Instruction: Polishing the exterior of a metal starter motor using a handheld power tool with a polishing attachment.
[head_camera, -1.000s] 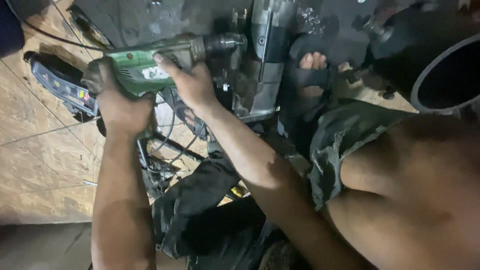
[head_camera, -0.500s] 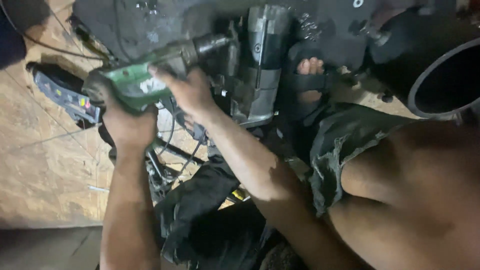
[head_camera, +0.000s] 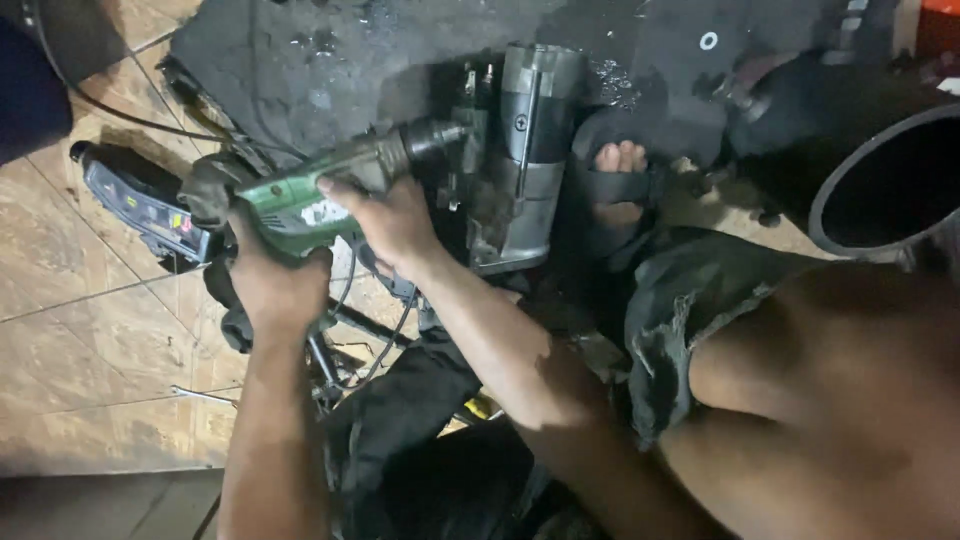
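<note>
Both hands grip a green power drill (head_camera: 300, 205), left hand (head_camera: 270, 285) wrapping its handle, right hand (head_camera: 390, 222) its barrel, chuck just past the fingertips against a grey cylindrical motor (head_camera: 525, 150); a slip could skid the bit.

We note bare forearms, no sleeves; frayed dark grey-green cloth shorts (head_camera: 690, 320); bare toes under a dark sandal strap (head_camera: 615, 185), far centre.

repair workshop: power drill (head_camera: 330, 195), motor (head_camera: 520, 160)

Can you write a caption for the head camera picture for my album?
Both hands, left hand and right hand, grip a green power drill pressed against a grey cylindrical motor on a tiled floor.
</note>
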